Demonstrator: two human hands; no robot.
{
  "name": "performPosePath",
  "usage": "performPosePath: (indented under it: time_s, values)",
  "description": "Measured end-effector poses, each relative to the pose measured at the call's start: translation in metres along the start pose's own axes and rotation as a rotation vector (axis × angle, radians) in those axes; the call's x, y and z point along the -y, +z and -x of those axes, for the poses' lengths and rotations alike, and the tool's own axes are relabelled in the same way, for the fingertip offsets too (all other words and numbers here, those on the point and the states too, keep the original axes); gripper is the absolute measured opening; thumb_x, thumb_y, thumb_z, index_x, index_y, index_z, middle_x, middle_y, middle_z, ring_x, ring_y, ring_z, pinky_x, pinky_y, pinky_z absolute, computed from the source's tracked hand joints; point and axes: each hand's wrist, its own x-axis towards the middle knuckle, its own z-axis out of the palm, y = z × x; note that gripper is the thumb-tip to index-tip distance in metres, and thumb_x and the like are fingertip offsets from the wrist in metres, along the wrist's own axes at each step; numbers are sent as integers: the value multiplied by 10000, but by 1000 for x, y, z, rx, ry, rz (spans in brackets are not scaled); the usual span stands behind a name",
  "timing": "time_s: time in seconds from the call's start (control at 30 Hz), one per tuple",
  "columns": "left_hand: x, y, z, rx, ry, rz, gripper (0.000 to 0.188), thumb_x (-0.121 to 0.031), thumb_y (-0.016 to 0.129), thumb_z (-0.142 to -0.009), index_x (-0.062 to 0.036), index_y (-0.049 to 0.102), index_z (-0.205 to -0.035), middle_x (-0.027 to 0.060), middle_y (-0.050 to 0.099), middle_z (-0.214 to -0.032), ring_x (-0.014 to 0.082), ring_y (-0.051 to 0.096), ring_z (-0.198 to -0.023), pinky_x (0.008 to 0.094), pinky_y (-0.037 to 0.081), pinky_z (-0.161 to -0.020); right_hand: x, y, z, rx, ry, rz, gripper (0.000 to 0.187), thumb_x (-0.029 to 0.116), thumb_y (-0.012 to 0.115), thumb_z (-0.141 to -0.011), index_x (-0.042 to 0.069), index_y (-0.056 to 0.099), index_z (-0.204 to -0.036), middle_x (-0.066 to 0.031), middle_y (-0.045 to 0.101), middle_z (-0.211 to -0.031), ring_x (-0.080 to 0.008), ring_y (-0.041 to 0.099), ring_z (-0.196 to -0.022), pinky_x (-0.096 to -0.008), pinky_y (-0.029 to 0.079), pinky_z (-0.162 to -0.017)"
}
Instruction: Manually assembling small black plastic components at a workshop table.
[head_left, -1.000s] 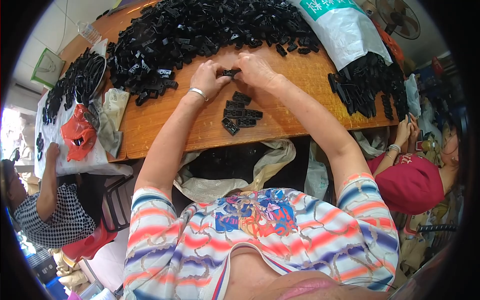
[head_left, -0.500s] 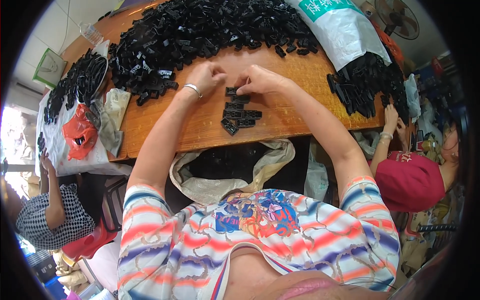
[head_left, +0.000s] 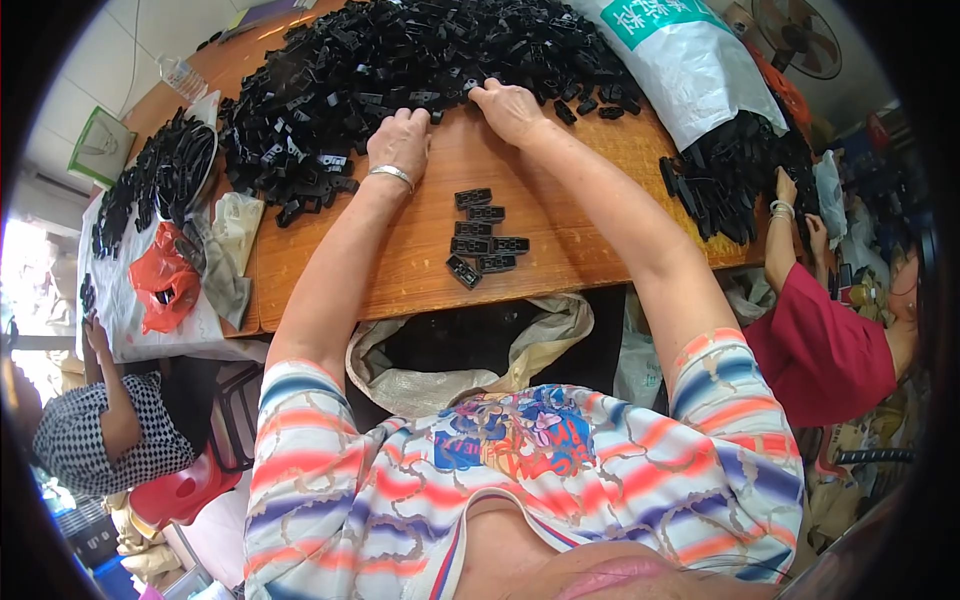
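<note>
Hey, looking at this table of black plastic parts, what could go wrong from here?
Both hands, left hand and right hand, dig into the big pile of black parts; raking could push pieces off the table. The small sorted group lies near the front edge, above the open sack, so a forearm might sweep it in.

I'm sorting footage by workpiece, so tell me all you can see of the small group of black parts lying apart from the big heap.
The small group of black parts holds about half a dozen flat, oblong pieces, seemingly moulded plastic with small recesses. They lie loosely clustered, some touching, on the bare wooden table near its front edge, between the person's forearms. Neither the left hand nor the right hand touches them; both reach into the big heap beyond.
</note>
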Motion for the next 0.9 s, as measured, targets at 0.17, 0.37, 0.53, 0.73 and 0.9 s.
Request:
performPosePath:
  time_s: [0.17,0.37,0.53,0.73,0.9]
  values:
    - [-15,-24,17,119,93,96,151,-206,669,-854,-84,593,-902,94,617,-957,287,610,-939,400,528,-790,7,-17,7,121,-56,-32,230,159,651,-844,91,630,-1063,-160,649,-1024,-338,663,-941,-430,539,-802]
    - [-34,-28,27,166,172,142,297,-134,663,-849,-65,528,-1103,118,620,-983,287,603,-980,404,518,-821,0,-17,46,18,22,-262,297,154,727,-782,56,630,-1044,-177,671,-994,-354,644,-979,-428,512,-850]
    - [-24,-21,31,124,101,330,359,-153,728,-801,-62,564,-1107,97,624,-1012,289,584,-1016,396,498,-874,3,-20,57,-28,121,-435,303,88,735,-775,31,655,-1061,-180,663,-997,-354,631,-994,-420,506,-866]
    - [-13,-5,31,89,24,306,282,-198,772,-760,-85,663,-995,73,606,-1054,280,557,-1042,374,492,-889,34,-20,55,-25,-48,-568,206,64,728,-767,37,678,-965,-140,628,-988,-339,622,-968,-407,504,-846]
    - [-11,-1,29,113,41,321,298,-200,768,-761,-104,677,-1028,74,597,-1071,277,547,-1054,377,486,-899,34,-17,49,27,-98,-504,207,67,733,-767,71,695,-971,-124,620,-988,-336,618,-972,-406,502,-845]
